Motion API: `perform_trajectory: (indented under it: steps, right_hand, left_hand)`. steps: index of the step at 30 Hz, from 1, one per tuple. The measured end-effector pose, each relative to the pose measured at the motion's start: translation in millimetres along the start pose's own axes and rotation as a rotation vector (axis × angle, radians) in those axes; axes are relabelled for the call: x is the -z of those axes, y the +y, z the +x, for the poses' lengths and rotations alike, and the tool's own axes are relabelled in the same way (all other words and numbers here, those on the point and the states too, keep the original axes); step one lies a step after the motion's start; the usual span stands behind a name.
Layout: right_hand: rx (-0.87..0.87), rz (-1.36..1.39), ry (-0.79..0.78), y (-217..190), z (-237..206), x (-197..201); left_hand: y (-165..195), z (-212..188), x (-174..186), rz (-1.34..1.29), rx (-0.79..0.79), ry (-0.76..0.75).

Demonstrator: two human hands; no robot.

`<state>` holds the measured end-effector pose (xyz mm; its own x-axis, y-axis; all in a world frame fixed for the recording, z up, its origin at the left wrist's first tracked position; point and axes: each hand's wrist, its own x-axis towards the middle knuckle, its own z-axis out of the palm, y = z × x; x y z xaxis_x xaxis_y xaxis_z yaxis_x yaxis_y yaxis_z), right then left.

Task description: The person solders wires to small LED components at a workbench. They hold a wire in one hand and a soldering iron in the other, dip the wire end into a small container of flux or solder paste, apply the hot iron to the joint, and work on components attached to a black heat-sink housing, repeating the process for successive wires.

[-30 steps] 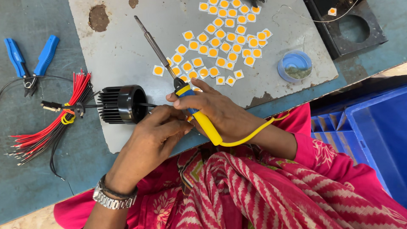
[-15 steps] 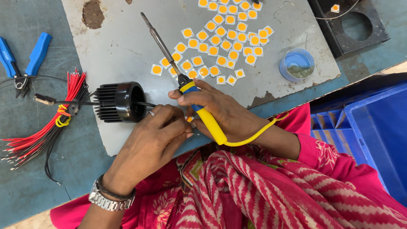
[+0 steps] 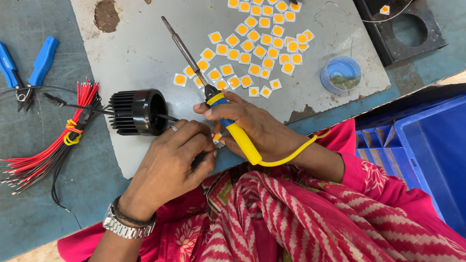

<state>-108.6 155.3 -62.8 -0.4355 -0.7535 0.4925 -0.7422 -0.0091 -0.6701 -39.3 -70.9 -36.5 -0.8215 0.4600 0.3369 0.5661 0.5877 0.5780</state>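
The left hand [image 3: 172,160] is lying palm-down, fingers curled and pinching at the tips — a ring and a wristwatch showing. The right hand [image 3: 255,128] is gripping closed, its fingertips meeting the left's, forearm angling in from the lower right.

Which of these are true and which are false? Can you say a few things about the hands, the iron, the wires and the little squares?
1. The right hand holds a soldering iron with a yellow and blue handle. True.
2. The iron's tip touches the black heat sink. False: the tip points up and away, over the grey plate.
3. The left hand wears a ring and a metal watch. True.
4. The red wires lie in the blue bin. False: they lie on the table, left of the heat sink.
5. White squares with orange centres lie on the plate. True.
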Motion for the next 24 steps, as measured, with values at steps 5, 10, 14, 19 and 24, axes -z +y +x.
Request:
perform_trajectory:
  steps: [5,10,14,19,24]
  right_hand:
    - [0.004,-0.011,0.003,1.1,-0.9,-0.8]
    - [-0.022,0.037,-0.007,1.2,-1.7,-0.8]
    - [-0.010,0.017,0.001,0.7,-1.1,-0.8]
    - [-0.017,0.022,0.004,-0.5,-1.2,-1.2]
    - [-0.031,0.032,0.008,-2.7,-1.5,0.6]
  left_hand:
    - [0.3,-1.7,-1.3,-0.015,0.002,0.044]
    - [-0.4,-3.5,-2.5,-0.020,0.002,0.075]
    - [1.6,-6.7,-3.8,-0.024,0.034,0.092]
    - [3.8,-8.5,-7.6,0.121,-0.032,0.122]
    - [5.9,-8.7,-8.0,0.181,-0.044,0.127]
